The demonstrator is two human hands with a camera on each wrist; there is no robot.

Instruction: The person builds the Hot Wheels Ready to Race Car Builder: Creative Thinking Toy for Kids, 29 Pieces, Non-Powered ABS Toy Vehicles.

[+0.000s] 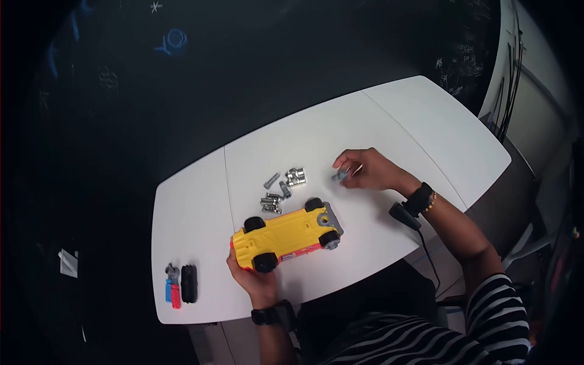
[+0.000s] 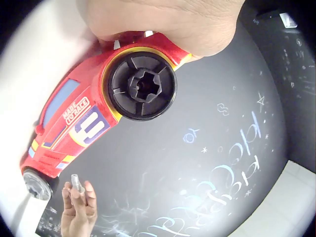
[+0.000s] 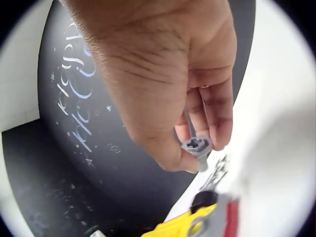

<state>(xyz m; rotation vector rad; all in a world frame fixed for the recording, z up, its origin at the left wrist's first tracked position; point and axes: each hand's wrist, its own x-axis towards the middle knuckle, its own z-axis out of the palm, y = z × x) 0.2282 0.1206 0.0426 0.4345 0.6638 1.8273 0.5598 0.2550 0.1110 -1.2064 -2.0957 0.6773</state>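
My left hand (image 1: 258, 285) grips one end of a red toy race car (image 2: 74, 113). Its yellow underside (image 1: 283, 236) faces up in the head view, with black wheels at the corners. One wheel (image 2: 143, 86) has a star-shaped hole in its hub, and a grey piece (image 2: 37, 185) sits on the wheel at the far end. Past that end, my right hand (image 1: 374, 170) pinches a grey toy bolt (image 3: 196, 144) between thumb and fingers. A cross-shaped recess shows in the bolt's head.
Beyond the car lie grey bolts (image 1: 272, 180), silvery parts (image 1: 296, 177) and more shiny pieces (image 1: 271, 203) on the white table (image 1: 194, 213). Tools with red and blue handles (image 1: 173, 291) lie at the left beside a black object (image 1: 189, 283). A cable (image 1: 431, 258) hangs by the right wrist.
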